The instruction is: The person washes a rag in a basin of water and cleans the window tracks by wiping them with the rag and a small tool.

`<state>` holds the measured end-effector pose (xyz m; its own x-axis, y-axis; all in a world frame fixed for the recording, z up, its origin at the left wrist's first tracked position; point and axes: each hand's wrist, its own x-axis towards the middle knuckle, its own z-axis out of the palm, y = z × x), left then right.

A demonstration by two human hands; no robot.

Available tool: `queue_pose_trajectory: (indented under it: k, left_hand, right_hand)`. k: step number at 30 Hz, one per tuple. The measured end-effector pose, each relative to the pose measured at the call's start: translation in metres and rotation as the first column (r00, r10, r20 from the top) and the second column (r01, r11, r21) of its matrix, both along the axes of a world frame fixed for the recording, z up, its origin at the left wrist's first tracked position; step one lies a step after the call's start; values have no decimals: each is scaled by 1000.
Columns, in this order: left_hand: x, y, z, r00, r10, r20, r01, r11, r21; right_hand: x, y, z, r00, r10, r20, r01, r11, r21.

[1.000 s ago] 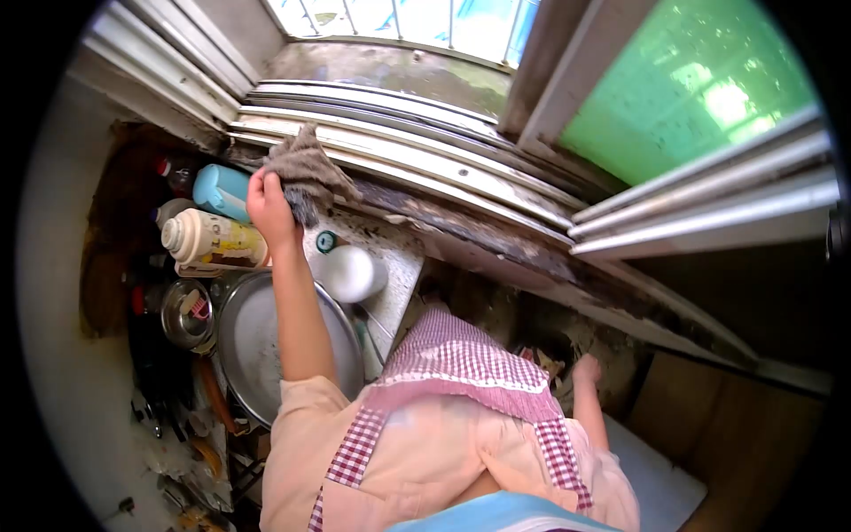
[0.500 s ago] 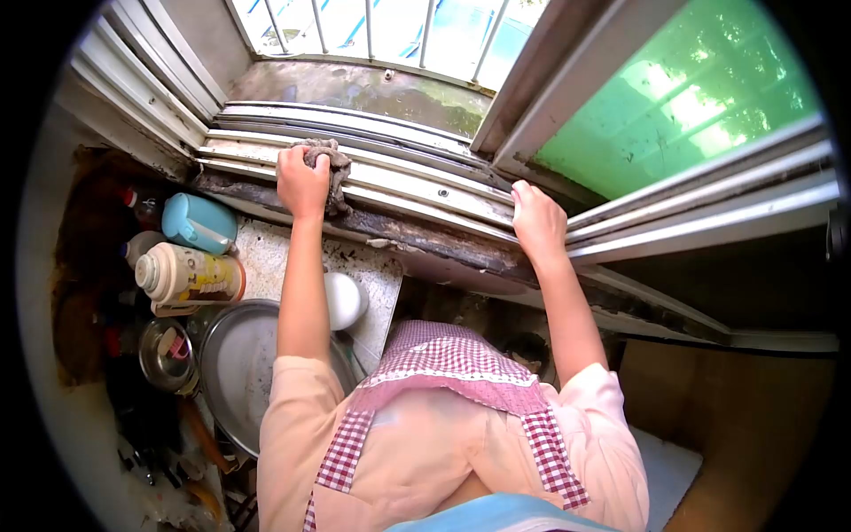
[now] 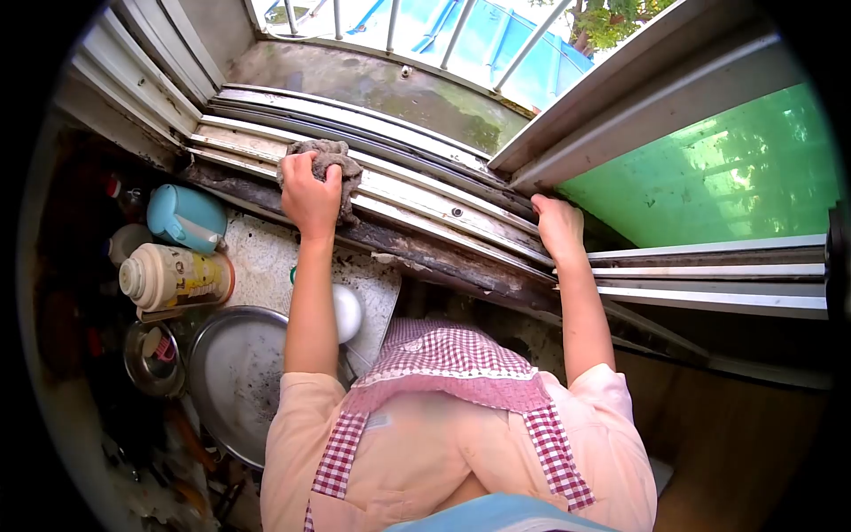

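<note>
My left hand (image 3: 310, 197) is closed over a crumpled grey-brown rag (image 3: 344, 160). It presses the rag onto the pale rails of the sliding-window track (image 3: 417, 202), toward the track's left end. Part of the rag hangs over the near edge of the sill. Farther right, my right hand (image 3: 560, 229) has its fingers curled down on the track, close to the lower corner of the green-tinted window sash (image 3: 700, 173). The fingertips are partly hidden there. Dark grime shows along the worn sill edge (image 3: 443, 257) below the rails.
Below left, a speckled counter (image 3: 257, 257) holds a light-blue jug (image 3: 186, 217), a cream thermos (image 3: 177, 277), a large round metal tray (image 3: 235, 381), a small metal bowl (image 3: 152, 359) and a white rounded object (image 3: 346, 313). Metal bars (image 3: 456, 34) stand outside the window.
The camera view has turned slightly, so the window and counter sit differently in the picture. The left hand still grips the rag, more of which now shows. The right hand stays near the sash corner.
</note>
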<state>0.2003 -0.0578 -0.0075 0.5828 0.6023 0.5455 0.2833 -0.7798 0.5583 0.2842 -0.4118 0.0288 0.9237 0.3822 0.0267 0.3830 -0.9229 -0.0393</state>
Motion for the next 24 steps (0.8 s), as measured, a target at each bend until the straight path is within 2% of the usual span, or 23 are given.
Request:
queue_pose_trajectory:
  k: [8, 14, 17, 20, 23, 24]
  left_hand:
    - [2, -3, -1, 1000, 27, 14, -27, 1000, 2]
    - [4, -4, -3, 999, 44, 16, -44, 999, 17]
    - [5, -5, -2, 999, 45, 18, -45, 999, 13]
    - [5, -4, -4, 999, 44, 28, -44, 999, 10]
    - [3, -4, -2, 999, 31, 29, -31, 999, -8]
    - [3, -3, -1, 999, 31, 30, -30, 999, -13]
  right_hand:
    - [10, 13, 2, 995, 98, -33, -97, 994, 43]
    - [13, 36, 4, 986, 159, 47, -152, 981, -122]
    - [13, 49, 17, 991, 136, -14, -137, 972, -190]
    - [14, 39, 12, 987, 154, -36, -156, 983, -100]
    - [4, 28, 4, 986, -15, -166, 34, 993, 112]
    - [6, 24, 0, 979, -17, -201, 53, 983, 177]
